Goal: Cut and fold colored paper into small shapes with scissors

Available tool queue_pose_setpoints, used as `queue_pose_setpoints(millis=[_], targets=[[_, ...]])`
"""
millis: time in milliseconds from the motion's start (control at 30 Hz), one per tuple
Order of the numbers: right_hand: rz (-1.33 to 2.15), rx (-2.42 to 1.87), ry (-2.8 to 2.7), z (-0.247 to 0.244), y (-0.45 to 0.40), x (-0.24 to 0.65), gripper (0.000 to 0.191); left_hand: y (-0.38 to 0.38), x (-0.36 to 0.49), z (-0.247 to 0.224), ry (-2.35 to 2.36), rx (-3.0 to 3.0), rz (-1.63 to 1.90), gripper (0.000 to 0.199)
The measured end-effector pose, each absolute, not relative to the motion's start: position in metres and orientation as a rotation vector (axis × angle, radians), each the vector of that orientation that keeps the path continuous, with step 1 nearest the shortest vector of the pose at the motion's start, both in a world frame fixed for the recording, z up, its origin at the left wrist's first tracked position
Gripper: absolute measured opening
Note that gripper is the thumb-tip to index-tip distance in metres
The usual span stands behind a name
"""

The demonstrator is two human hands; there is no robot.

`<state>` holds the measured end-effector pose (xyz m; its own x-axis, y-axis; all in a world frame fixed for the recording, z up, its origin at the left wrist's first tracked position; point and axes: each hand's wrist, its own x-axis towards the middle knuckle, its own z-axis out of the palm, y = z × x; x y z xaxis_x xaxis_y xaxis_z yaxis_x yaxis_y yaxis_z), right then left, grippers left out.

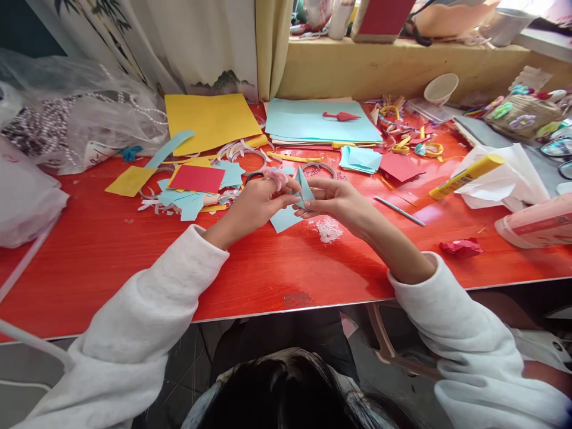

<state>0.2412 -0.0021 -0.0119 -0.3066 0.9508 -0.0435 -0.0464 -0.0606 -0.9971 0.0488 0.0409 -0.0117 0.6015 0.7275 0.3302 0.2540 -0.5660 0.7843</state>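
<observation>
A folded piece of light blue paper (304,187), pointed at the top, is held up between my two hands over the red table. My left hand (268,193) pinches its left side; a pink fluffy band (274,176) shows at that hand's fingers. From the other side, my right hand (333,199) grips the paper between thumb and fingers. Beneath the hands lie a flat light blue paper piece (285,219) and a small heap of white shreds (329,229).
Left of my hands are a red paper square (197,178) and blue scraps. Yellow sheets (210,122) and blue sheets (319,122) lie at the back. On the right are a glue stick (467,176), a thin pale stick (399,211), crumpled red paper (462,247) and a pink cup (536,221).
</observation>
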Motion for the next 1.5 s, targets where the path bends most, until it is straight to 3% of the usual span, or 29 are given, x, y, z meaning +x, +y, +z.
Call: queue_pose_setpoints(millis=[467,700,1500], targets=[[1.393,-1.017,-1.245,-0.0115,0.0003,0.2400,0.020,0.0427,0.0492,-0.0101,0.773,2.098,0.898,0.016],[1.452,-0.956,-1.144,-0.0146,-0.0004,0.2338,0.021,0.0411,0.0493,-0.0071,0.860,2.211,1.023,0.017],[1.422,-1.082,-1.247,-0.0151,-0.0013,0.2345,0.027,0.0338,0.0540,-0.0108,0.950,2.253,0.977,0.014]])
